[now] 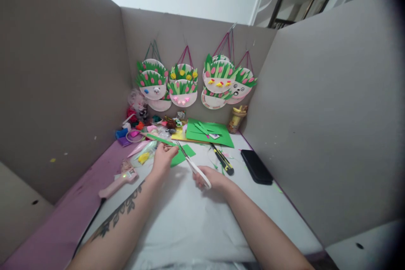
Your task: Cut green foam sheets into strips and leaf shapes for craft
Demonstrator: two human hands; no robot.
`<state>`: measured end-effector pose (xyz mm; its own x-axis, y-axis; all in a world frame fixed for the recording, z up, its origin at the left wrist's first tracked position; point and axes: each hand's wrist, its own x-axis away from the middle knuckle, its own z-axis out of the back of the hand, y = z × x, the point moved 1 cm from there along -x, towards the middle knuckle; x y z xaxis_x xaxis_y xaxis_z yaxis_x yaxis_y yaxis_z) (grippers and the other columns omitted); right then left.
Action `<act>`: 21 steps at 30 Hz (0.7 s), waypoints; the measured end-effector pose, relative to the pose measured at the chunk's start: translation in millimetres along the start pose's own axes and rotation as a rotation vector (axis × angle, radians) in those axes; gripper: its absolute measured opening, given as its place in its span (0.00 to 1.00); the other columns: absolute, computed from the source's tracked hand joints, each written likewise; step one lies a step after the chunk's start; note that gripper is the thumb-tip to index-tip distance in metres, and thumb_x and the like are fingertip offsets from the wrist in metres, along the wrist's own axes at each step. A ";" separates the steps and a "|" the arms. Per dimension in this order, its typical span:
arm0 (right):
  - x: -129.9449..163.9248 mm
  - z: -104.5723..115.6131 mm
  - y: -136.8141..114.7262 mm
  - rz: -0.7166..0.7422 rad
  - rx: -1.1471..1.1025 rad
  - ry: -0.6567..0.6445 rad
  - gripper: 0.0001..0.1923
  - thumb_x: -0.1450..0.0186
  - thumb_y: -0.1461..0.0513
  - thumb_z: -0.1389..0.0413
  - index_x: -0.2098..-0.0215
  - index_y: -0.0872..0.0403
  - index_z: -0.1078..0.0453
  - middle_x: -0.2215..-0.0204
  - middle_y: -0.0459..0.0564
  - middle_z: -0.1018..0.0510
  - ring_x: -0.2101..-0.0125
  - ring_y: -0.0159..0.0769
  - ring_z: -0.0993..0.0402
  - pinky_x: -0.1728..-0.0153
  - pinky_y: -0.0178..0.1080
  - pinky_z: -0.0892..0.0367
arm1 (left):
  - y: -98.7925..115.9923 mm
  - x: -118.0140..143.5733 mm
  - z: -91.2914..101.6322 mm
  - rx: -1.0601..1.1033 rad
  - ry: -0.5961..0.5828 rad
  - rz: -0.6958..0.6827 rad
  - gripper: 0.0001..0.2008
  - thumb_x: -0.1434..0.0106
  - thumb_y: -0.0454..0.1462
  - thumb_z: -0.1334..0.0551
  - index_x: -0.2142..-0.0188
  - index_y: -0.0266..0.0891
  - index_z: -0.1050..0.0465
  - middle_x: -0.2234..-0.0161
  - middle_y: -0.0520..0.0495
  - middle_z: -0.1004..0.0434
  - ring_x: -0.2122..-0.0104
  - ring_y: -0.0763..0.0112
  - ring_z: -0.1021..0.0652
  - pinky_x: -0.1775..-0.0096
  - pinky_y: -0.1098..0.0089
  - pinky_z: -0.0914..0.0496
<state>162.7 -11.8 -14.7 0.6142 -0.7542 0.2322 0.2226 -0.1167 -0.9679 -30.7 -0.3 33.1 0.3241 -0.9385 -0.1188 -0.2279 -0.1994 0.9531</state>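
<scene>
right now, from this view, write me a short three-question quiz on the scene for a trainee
1. Which hand holds the white-handled metal scissors?
2. True or false: in the picture, the black-and-yellow plastic cutter lies left of the black rectangular phone.
3. The pink plastic tool with a black cord lies nearest: a) the phone, b) the left hand, c) the cutter.

Key: 1. The right hand; 2. True; 3. b
</scene>
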 end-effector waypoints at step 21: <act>6.7 5.2 -8.7 0.010 0.069 -0.018 0.08 0.54 0.62 0.47 0.73 0.54 0.39 0.82 0.40 0.36 0.82 0.25 0.40 0.82 0.29 0.44 | 1.1 -13.8 11.2 0.017 -0.045 -0.046 0.21 0.58 0.43 0.29 0.70 0.39 0.37 0.79 0.55 0.29 0.76 0.73 0.26 0.69 0.72 0.33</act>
<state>168.7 -12.4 -4.2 0.6303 -0.7430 0.2251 0.2680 -0.0638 -0.9613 -45.7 9.3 32.7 0.2931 -0.9399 -0.1753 -0.2298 -0.2472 0.9413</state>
